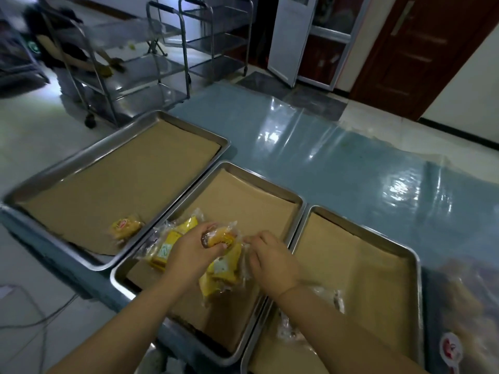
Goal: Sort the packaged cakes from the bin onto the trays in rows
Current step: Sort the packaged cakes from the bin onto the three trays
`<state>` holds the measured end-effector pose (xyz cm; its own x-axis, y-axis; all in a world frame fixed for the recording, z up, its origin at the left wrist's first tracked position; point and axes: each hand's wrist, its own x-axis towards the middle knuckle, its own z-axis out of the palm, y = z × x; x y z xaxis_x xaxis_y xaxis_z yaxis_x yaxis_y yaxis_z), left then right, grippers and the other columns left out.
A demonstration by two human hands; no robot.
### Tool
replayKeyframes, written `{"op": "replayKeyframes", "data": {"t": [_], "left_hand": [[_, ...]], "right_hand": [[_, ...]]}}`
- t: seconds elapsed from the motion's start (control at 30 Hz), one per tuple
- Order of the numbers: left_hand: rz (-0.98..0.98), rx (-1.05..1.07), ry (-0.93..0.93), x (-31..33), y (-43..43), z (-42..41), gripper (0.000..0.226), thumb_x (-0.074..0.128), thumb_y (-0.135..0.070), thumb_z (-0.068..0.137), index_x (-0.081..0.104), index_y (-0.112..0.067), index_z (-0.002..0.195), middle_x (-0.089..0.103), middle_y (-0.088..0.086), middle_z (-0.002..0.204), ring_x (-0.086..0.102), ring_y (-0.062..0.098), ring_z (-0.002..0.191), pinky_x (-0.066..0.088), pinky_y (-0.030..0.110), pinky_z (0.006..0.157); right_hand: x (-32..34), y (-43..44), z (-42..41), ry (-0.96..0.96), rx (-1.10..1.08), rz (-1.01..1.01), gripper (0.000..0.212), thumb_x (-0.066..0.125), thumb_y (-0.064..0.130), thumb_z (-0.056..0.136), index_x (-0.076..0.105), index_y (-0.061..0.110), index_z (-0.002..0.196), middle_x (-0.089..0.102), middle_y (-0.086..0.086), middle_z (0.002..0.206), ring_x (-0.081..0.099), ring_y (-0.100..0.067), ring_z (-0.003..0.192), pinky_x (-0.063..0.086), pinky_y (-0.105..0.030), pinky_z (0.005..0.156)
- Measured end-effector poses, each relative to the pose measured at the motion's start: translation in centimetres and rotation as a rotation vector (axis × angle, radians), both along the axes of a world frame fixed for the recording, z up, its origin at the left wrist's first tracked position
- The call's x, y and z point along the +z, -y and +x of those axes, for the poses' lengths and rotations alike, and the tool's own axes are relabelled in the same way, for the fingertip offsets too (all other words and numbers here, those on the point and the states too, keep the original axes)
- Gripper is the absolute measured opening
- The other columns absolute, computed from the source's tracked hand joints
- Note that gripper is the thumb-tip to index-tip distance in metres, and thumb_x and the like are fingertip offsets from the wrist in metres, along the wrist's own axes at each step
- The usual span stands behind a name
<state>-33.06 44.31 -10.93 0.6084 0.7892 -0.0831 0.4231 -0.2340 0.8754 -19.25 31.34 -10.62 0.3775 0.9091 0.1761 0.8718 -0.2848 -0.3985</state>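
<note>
Three steel trays lined with brown paper lie side by side on a blue table: a left tray [189,125], a middle tray [270,179] and a right tray [378,233]. My left hand [189,252] grips a yellow packaged cake [221,238] over the middle tray. My right hand [272,257] pinches the wrapper edge of that cake or of one beside it; I cannot tell which. Several yellow packaged cakes [167,247] lie in a loose pile under my hands. A single packaged cake [125,228] sits in the left tray. Clear-wrapped cakes [334,298] lie in the right tray, partly hidden by my right arm.
A large clear bag of packaged cakes [464,306] sits at the right edge. The blue table [337,157] is covered in shiny plastic film. Steel trolleys [167,63] stand on the floor behind the table, with a person [56,44] at the far left.
</note>
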Motion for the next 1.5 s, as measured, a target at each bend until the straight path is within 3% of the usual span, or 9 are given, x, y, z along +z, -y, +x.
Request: {"op": "replayKeyframes", "data": {"t": [0.2,0.4,0.6,0.73,0.83,0.97,1.17,1.33,1.5], "left_hand": [[0.086,0.066,-0.033,0.3,-9.6,-5.0,0.038,0.075,-0.039,0.067,0.054,-0.062,0.088,0.064,-0.030,0.078,0.060,-0.007,0.072,0.048,0.023,0.063],[0.076,0.084,-0.043,-2.0,-21.0,-10.9,0.048,0.078,-0.017,0.071,0.060,-0.029,0.114,0.061,-0.012,0.097,0.057,-0.006,0.081,0.037,0.003,0.064],[0.160,-0.130,-0.171,-4.2,-27.7,-15.1,0.056,0.075,-0.016,0.075,0.056,-0.021,0.127,0.053,0.000,0.121,0.055,0.020,0.108,0.043,0.026,0.091],[0.157,-0.350,-0.251,-5.5,-29.2,-16.5,0.079,0.079,-0.033,0.068,0.042,-0.029,0.137,0.037,-0.008,0.135,0.036,0.013,0.125,0.023,0.007,0.098],[0.127,-0.382,-0.302,-6.3,-29.4,-16.8,0.079,0.065,-0.059,0.074,0.032,-0.034,0.141,0.021,-0.012,0.148,0.021,0.011,0.135,0.024,0.030,0.110],[0.132,-0.382,-0.308,-7.4,-29.6,-16.4,0.050,0.055,-0.048,0.086,0.034,-0.042,0.131,0.014,-0.009,0.154,0.017,0.018,0.139,0.022,0.033,0.106],[0.195,-0.400,-0.343,-8.2,-30.2,-15.4,0.056,0.060,-0.045,0.079,0.037,-0.035,0.129,0.024,-0.002,0.151,0.018,0.024,0.139,0.020,0.040,0.112],[0.396,-0.409,-0.311,-6.5,-28.8,-12.8,0.079,0.031,-0.068,0.069,0.043,-0.024,0.133,0.039,-0.002,0.144,0.019,0.015,0.140,0.011,0.039,0.114],[0.469,-0.453,-0.200,-3.7,-24.6,-10.1,0.055,0.048,-0.054,0.078,0.053,-0.024,0.124,0.053,-0.002,0.130,0.038,0.018,0.127,0.026,0.032,0.101]], "right_hand": [[0.2,-11.7,-5.2,-0.110,0.080,0.015,0.038,0.050,0.014,0.089,0.058,0.020,0.126,0.056,-0.006,0.112,0.057,-0.027,0.094,0.048,-0.037,0.082],[-1.7,-23.6,-11.2,-0.129,0.144,-0.098,0.047,0.047,0.015,0.089,0.049,0.023,0.136,0.055,-0.008,0.113,0.051,-0.029,0.105,0.044,-0.036,0.088],[-3.9,-30.5,-15.1,-0.014,0.188,-0.314,0.038,0.047,0.022,0.089,0.053,0.018,0.126,0.053,-0.007,0.128,0.045,-0.027,0.117,0.032,-0.035,0.096],[-4.7,-31.6,-15.8,0.019,0.140,-0.388,0.029,0.045,0.022,0.089,0.062,0.017,0.111,0.061,-0.005,0.114,0.047,-0.024,0.109,0.031,-0.032,0.092],[-4.6,-31.8,-15.2,0.028,0.074,-0.396,0.022,0.048,0.023,0.089,0.066,0.017,0.100,0.063,-0.003,0.103,0.050,-0.022,0.102,0.032,-0.032,0.088],[-4.7,-31.5,-14.7,-0.006,0.027,-0.372,0.023,0.051,0.015,0.086,0.069,0.022,0.096,0.065,0.002,0.098,0.052,-0.018,0.096,0.035,-0.028,0.087],[-4.8,-30.6,-14.8,-0.037,-0.061,-0.290,0.025,0.050,0.013,0.086,0.072,0.021,0.096,0.068,0.002,0.096,0.053,-0.018,0.093,0.035,-0.024,0.081],[-3.9,-29.4,-14.8,-0.062,-0.122,-0.214,0.026,0.050,0.014,0.087,0.071,0.020,0.101,0.069,0.000,0.099,0.054,-0.021,0.097,0.039,-0.028,0.083],[-2.1,-25.8,-13.4,-0.059,-0.184,-0.166,0.026,0.050,0.014,0.086,0.070,0.017,0.102,0.068,-0.005,0.102,0.054,-0.024,0.099,0.038,-0.030,0.088]]}}
